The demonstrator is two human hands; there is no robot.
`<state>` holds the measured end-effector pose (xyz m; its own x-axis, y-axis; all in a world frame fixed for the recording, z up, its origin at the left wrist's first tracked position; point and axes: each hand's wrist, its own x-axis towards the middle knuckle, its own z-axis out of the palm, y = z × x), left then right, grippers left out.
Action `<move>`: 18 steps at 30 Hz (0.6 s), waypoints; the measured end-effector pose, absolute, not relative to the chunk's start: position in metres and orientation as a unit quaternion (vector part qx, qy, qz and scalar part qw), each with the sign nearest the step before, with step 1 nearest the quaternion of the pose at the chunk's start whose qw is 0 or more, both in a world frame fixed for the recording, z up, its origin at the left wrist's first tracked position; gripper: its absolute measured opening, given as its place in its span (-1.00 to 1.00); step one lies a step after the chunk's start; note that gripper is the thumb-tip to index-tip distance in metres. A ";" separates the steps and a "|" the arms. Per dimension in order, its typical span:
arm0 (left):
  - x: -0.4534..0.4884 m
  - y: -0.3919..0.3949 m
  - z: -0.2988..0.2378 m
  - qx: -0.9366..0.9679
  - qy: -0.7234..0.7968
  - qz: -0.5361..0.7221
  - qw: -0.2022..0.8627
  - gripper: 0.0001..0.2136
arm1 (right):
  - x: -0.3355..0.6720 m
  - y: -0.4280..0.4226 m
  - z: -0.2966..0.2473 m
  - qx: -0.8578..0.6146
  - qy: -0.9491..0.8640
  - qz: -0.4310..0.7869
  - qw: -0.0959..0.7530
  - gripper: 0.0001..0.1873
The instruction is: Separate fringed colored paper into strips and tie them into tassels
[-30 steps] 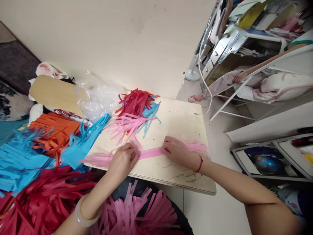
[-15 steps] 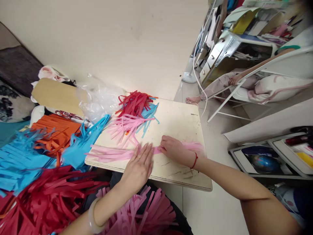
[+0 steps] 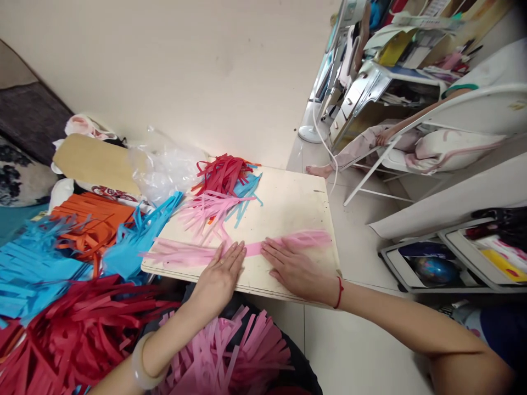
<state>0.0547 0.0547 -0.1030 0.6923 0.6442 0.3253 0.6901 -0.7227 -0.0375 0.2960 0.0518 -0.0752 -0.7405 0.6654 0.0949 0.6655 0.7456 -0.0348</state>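
Just beyond pink strip (image 3: pixel 254 249), fringe pile (image 3: pixel 224 175), plastic (image 3: pixel 162 175)

Left of frame: pale cushion (image 3: pixel 20 175), dark-patterned; tan board (image 3: pixel 96 163), rounded end; clear plastic bag (image 3: pixel 168 170), crumpled, just beside the board. Upper right: yellow folder (image 3: pixel 397 48), upright; white drawers (image 3: pixel 349 99); round white base (image 3: pixel 312 134), on floor. Right: folding chair (image 3: pixel 492 109), white; another person's bare foot (image 3: pixel 319 171). Lower right: blue globe (image 3: pixel 438 272), on shelving (image 3: pixel 391 269).
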 end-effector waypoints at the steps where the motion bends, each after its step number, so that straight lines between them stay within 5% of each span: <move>1: 0.054 0.058 -0.102 -0.922 -0.350 -0.136 0.094 -0.61 | 0.295 0.055 -0.071 -0.358 -0.932 -0.009 0.053 -0.55; 6: 0.064 0.073 -0.088 -0.932 -0.327 -0.104 0.119 -0.67 | 0.269 0.080 -0.062 -0.358 -0.930 -0.031 0.072 -0.80; 13: 0.062 0.070 -0.087 -0.910 -0.354 -0.186 0.110 -0.75 | 0.255 0.094 -0.078 -0.325 -0.936 -0.080 0.108 -0.74; 18: 0.042 0.062 -0.096 -0.867 -0.417 -0.264 0.066 -0.84 | 0.286 0.094 -0.084 -0.347 -0.915 0.033 0.204 -0.78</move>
<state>0.0419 0.0623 -0.0960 0.5126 0.6882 0.5134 0.7581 -0.6435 0.1057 0.2858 0.0936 -0.0836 -0.6758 0.6486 0.3502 0.6213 0.7569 -0.2028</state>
